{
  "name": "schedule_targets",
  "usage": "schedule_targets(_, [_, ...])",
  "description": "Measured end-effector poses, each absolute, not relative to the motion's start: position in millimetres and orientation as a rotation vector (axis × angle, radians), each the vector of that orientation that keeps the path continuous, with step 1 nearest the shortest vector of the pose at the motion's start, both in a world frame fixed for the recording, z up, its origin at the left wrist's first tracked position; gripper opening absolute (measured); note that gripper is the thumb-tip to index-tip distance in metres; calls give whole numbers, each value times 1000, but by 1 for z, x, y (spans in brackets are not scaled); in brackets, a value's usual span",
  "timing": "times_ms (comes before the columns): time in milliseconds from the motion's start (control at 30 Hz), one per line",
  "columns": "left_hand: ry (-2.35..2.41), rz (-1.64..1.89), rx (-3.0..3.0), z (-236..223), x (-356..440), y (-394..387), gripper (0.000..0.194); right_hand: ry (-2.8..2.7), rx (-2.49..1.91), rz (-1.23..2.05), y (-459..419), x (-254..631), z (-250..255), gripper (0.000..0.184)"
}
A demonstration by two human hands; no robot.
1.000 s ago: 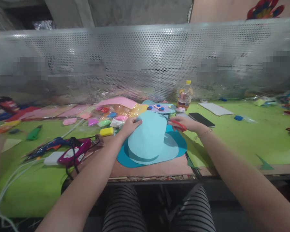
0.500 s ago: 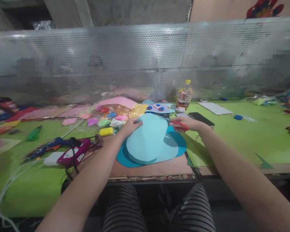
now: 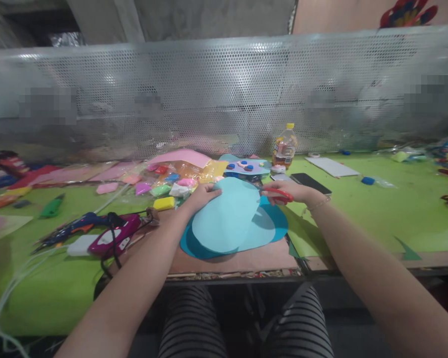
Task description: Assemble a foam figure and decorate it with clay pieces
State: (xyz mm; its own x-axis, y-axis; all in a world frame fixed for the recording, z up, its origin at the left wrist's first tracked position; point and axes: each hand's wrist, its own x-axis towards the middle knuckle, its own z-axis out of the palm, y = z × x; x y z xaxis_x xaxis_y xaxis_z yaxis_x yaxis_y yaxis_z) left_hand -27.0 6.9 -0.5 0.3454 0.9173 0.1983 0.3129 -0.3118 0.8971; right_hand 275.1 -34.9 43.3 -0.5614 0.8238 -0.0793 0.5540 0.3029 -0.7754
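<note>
A rounded sheet of light blue paper [image 3: 227, 219] is held over a darker blue paper shape [image 3: 280, 216] at the front of the table. My left hand [image 3: 203, 195] grips its upper left edge, the thumb lying on top. My right hand [image 3: 289, 191] is closed around the red handles of a pair of scissors [image 3: 281, 195]. Their blades point left at the upper right edge of the light blue paper; how far the blades are apart is too small to make out.
To the left lie a glue gun [image 3: 74, 228], a magenta power strip [image 3: 115, 236] with cords, and a yellow block [image 3: 164, 203]. Bags of coloured clay [image 3: 171, 181] sit behind. A bottle [image 3: 284, 146], a dark phone [image 3: 310, 183] and a white card [image 3: 332, 167] are towards the back right.
The light blue paper has tilted down and shifted slightly left, its near edge now lower over the darker shape. Both hands keep their grip and have barely moved.
</note>
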Motion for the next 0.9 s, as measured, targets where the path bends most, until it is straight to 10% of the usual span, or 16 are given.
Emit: schedule_targets(900, [1021, 1611, 1374, -10, -19, 17, 30, -1811, -1238, 968, -31, 237, 16, 42])
